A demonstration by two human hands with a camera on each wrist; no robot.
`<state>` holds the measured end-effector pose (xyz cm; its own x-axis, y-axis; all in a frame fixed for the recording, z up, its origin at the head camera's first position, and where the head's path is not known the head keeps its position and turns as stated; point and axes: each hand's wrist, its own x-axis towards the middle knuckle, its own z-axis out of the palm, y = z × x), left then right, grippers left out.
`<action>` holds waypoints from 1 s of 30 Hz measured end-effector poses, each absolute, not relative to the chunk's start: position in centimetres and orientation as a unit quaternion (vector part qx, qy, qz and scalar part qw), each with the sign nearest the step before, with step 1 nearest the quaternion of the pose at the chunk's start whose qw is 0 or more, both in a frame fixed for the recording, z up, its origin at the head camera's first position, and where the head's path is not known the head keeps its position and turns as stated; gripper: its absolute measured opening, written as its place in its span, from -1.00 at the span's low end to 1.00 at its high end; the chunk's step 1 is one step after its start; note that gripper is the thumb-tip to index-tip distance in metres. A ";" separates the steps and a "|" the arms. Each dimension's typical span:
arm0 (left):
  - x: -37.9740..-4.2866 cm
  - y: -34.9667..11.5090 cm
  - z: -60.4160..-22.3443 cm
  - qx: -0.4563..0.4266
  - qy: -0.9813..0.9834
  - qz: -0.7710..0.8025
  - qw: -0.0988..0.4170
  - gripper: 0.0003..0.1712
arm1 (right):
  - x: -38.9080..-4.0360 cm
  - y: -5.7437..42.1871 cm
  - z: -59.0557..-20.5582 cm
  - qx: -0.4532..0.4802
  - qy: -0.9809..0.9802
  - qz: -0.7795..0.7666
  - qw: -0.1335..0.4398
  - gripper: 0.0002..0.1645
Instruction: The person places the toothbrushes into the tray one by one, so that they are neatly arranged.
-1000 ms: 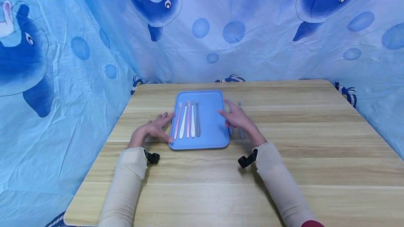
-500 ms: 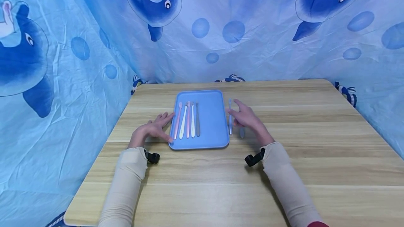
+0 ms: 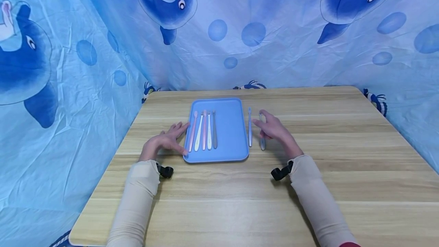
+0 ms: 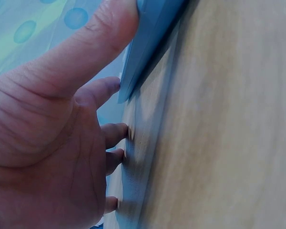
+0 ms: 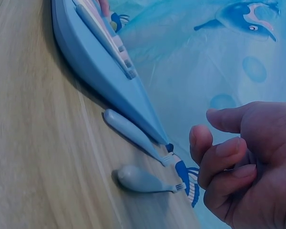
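Observation:
My left hand lies spread at the left side of a blue tray, thumb and index fingertip at its rim. Several toothbrushes lie side by side in the tray's left half, pink and white ones and a dark grey toothbrush. To the right of the tray, a blue toothbrush rests on the table. Beside it lies a grey-blue toothbrush, partly hidden under my right hand. In the right wrist view that hand hovers apart from both brushes, index finger extended, the others loosely curled around nothing.
The wooden table extends toward me and to the right. A blue dolphin-print curtain hangs behind it and along the left side. Each wrist carries a small black camera, such as the right camera.
My right hand has moved right from the tray's edge, past the blue toothbrush, to over the grey-blue one. The blue toothbrush now shows fully. My left hand stays at the tray.

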<state>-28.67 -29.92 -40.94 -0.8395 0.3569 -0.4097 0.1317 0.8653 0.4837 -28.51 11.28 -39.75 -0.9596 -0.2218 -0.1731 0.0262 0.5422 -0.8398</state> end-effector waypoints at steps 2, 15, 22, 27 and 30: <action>-28.7 -29.9 -40.9 0.131 0.933 0.224 0.251 0.53 | -28.5 11.5 -39.9 -0.056 0.866 -0.478 0.133 -0.12; -28.7 -29.9 -40.9 0.135 0.931 0.225 0.253 0.53 | -28.9 12.5 -41.1 -0.044 0.880 -0.447 0.155 -0.08; -28.5 -29.8 -40.8 0.130 0.933 0.220 0.255 0.52 | -29.0 12.9 -41.5 -0.040 0.884 -0.432 0.173 -0.06; -28.5 -29.9 -40.8 0.131 0.933 0.217 0.254 0.52 | -28.9 13.0 -41.9 -0.063 0.894 -0.412 0.163 -0.13; -28.6 -29.8 -40.8 0.130 0.933 0.217 0.255 0.52 | -28.9 13.0 -42.1 -0.071 0.898 -0.405 0.160 -0.30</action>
